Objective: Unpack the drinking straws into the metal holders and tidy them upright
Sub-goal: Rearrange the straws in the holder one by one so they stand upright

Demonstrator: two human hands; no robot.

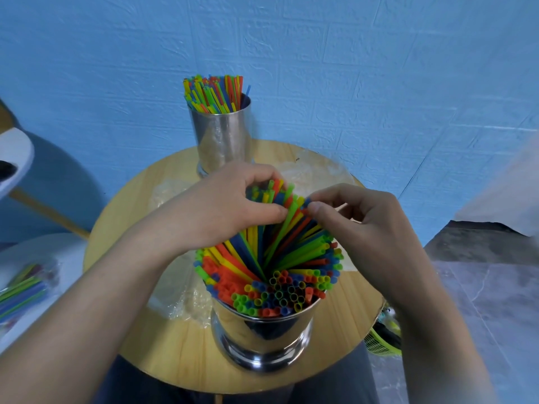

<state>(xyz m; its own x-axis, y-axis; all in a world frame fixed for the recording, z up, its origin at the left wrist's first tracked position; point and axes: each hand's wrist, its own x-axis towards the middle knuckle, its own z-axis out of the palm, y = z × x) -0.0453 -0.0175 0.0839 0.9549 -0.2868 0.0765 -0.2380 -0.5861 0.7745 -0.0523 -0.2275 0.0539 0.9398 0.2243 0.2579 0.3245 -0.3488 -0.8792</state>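
The main risk, as I judge it, is that the fan of thin coloured plastic straws leaning away across the near shiny cylindrical metal holder springs loose if either grip slackens, spilling over the rim onto the round wooden desk; the holder looks packed, so forcing the leaning lot upright could kink the soft tubes or lever their neighbours out; a hard sideways push high up might also rock the holder, though its flared base seems steady. The left hand has thumb and fingers curled round the upper ends of the leaning straws, clamped on them from the left; the right hand pinches a few tips between thumb and forefinger from the right, its other fingers loosely bent and holding nothing; the hands nearly meet above the holder's far rim. The upright coloured straws fill the holder's near side, clear of both hands; the far tall metal holder stands well behind the hands with its own bunch of straws; crumpled clear plastic wrapping lies on the desk just left of the near holder; still-wrapped straw packs lie on a white surface further left.
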